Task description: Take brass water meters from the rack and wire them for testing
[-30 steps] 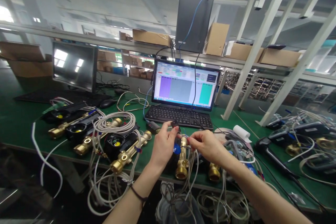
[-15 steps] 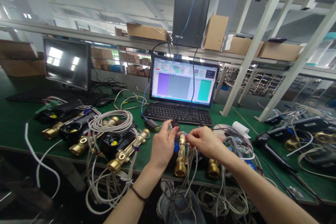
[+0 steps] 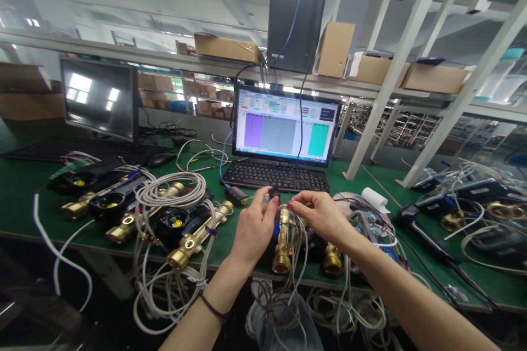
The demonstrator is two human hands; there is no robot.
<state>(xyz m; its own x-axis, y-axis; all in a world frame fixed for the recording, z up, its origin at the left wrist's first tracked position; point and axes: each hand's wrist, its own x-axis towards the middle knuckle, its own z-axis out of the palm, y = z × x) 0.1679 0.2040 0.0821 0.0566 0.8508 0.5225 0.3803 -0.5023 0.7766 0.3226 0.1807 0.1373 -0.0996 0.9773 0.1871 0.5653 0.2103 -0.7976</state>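
Observation:
My left hand [image 3: 252,227] pinches a small black connector [image 3: 274,195] between thumb and fingers, just in front of the laptop keyboard [image 3: 275,176]. My right hand [image 3: 319,216] is closed in a pinch on the thin grey wires [image 3: 297,241] that run down from that connector. Below both hands a brass meter body [image 3: 282,244] lies on the green bench [image 3: 28,197] with its threaded end toward me. A second brass fitting [image 3: 331,260] sits under my right wrist.
Several black-and-brass meters [image 3: 181,227] with coiled grey cable [image 3: 171,192] lie at left. A laptop screen [image 3: 284,127] stands behind, a dark monitor [image 3: 99,97] at far left. A handheld scanner [image 3: 415,230] and more meters [image 3: 489,203] lie at right. Loose cables [image 3: 173,296] hang over the front edge.
Both hands have stayed together at the connector, rising slightly; the right fingers have shifted along the wires. The view has drifted a little to the right.

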